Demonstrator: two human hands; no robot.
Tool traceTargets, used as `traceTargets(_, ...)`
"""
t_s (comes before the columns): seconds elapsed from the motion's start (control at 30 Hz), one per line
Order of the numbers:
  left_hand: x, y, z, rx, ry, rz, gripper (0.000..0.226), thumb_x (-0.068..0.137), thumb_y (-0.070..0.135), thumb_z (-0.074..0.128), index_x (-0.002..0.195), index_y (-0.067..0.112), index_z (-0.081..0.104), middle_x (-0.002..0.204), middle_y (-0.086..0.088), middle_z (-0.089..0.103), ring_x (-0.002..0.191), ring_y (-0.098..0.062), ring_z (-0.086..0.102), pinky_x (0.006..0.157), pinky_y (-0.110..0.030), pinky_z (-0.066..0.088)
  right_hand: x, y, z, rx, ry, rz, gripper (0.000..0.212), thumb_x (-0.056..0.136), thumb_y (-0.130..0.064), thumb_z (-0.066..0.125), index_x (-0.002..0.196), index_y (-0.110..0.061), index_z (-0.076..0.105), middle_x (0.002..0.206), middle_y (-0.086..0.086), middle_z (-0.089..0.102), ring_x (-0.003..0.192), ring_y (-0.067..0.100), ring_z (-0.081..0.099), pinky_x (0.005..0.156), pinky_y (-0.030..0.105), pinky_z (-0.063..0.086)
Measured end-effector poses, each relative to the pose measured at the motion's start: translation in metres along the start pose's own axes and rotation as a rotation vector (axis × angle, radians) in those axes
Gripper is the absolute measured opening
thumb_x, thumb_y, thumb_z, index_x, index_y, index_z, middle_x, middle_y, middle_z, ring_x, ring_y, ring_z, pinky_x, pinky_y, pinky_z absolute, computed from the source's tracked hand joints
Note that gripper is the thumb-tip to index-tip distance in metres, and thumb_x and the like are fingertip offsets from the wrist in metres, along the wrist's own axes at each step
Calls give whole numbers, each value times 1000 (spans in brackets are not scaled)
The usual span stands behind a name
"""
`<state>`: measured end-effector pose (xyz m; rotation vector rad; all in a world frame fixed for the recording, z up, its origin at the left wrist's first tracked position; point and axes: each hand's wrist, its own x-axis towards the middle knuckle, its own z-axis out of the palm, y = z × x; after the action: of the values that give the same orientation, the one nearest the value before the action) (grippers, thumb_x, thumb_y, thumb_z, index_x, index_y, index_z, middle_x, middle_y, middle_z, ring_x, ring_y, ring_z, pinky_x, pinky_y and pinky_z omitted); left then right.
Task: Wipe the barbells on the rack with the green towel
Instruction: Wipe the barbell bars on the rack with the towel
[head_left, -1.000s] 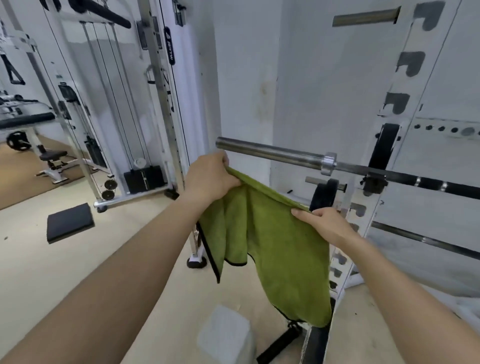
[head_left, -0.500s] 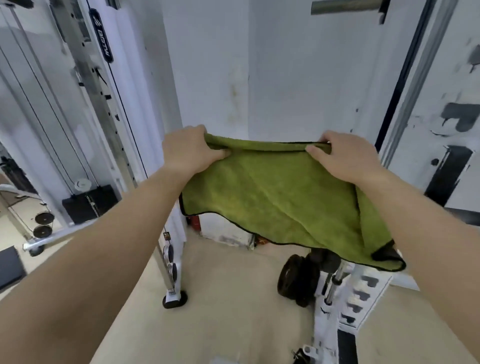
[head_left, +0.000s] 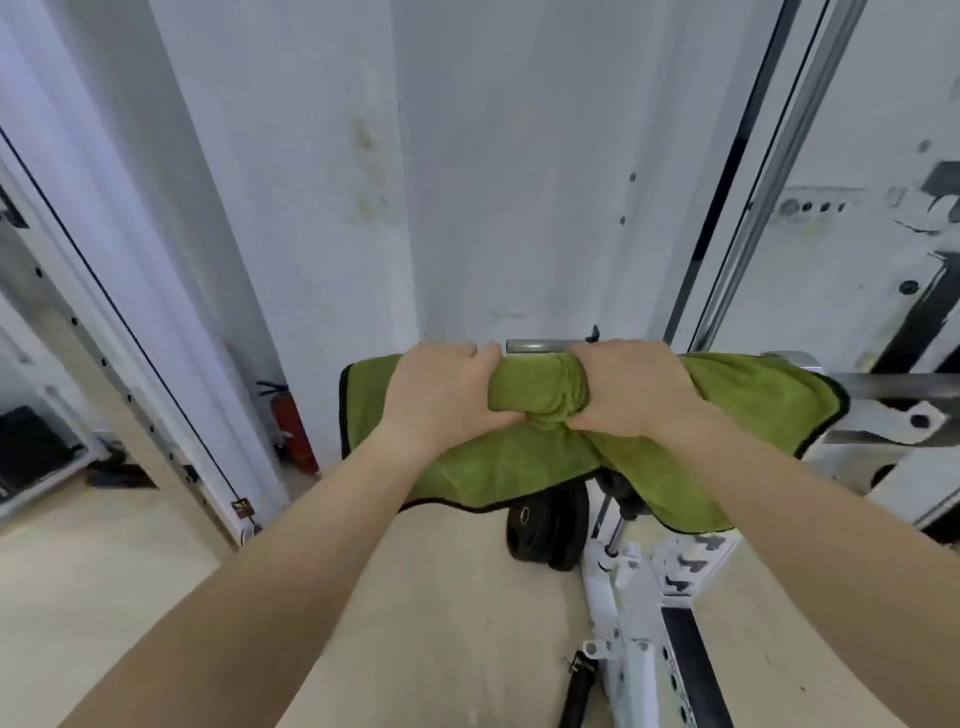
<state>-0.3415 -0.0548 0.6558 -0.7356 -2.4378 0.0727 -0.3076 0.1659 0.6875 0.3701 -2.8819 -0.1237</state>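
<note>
The green towel (head_left: 540, 395) is draped over the barbell (head_left: 904, 387), which lies horizontally on the rack (head_left: 883, 431) at mid-height in the scene. The towel is bunched tightly around the bar between the two hands; its loose ends, edged in black, hang below the bar to the left and right.

The left hand (head_left: 441, 397) is closed around the towel-covered bar, knuckles up. The right hand (head_left: 631, 387) is closed in the same manner just beside it, the two thumbs nearly meeting under the gathered cloth. Both forearms extend from the near edge of the view.

Bare bar is visible to the right of the towel, where it rests on the white rack bracket. A short metal rod end (head_left: 540, 345) shows just beyond the hands; whether it belongs to the same bar cannot be determined.

Below the towel, black weight plates (head_left: 548, 530) stand on the beige floor (head_left: 130, 571) beside the rack base. A red fire extinguisher (head_left: 291, 426) stands against the white wall (head_left: 509, 156) to the left.
</note>
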Motion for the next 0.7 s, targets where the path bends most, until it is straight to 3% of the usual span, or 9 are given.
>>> traceTargets(0.07,-10,-14,4,16,114,1,60,70,74,60,96,20,65,68,2,59,60,-23,59,53,-29,28,16,-29,6,30,20,-29,49,65,-67,60,97,-30,57,79,-12,63,72,17,63,61,32,51)
traceTargets(0.13,-11,-24,4,3,88,-28,54,65,65,64,99,22,66,69,4,60,60,-23,60,50,-29,35,26,-48,12,-5,88,-49,45,68,-64,61,89,-25,50,76,-9,61,69,20,61,57,31,46)
traceTargets(0.2,-4,-24,-2,-36,-81,-71,54,61,65,61,101,29,61,69,10,59,62,-20,59,52,-28,43,24,-50,20,-52,218,-93,46,70,-59,65,94,-22,52,81,-5,63,71,23,62,56,31,38)
traceTargets(0.3,21,-15,-16,-132,-390,-88,54,62,72,64,96,32,55,70,13,53,68,-18,57,59,-29,43,3,-18,38,-163,387,-165,56,71,-47,75,114,-15,60,95,4,67,82,26,66,67,36,46)
traceTargets(0.43,59,26,-21,-285,-606,-59,58,59,75,69,97,33,54,84,13,59,81,-19,58,72,-32,48,-33,57,45,-216,370,-40,63,67,-51,79,116,-16,61,94,5,66,80,28,65,69,38,52)
traceTargets(0.5,73,54,-19,-262,-601,-11,59,60,72,68,102,31,57,85,11,59,82,-19,59,76,-34,52,-43,84,35,-187,296,29,57,66,-56,72,108,-19,61,87,1,65,76,25,65,63,35,51)
traceTargets(0.57,76,72,-14,-186,-499,21,57,64,67,66,104,27,59,77,9,55,74,-20,57,64,-31,46,-42,99,20,-159,120,73,52,67,-64,63,101,-25,57,80,-6,61,73,20,63,60,32,49)
traceTargets(0.7,52,84,4,45,-91,47,47,68,57,69,91,19,54,64,5,52,53,-22,49,46,-28,38,-17,112,-9,102,-340,103,54,57,-73,72,91,-32,62,80,-13,64,76,11,62,67,32,53)
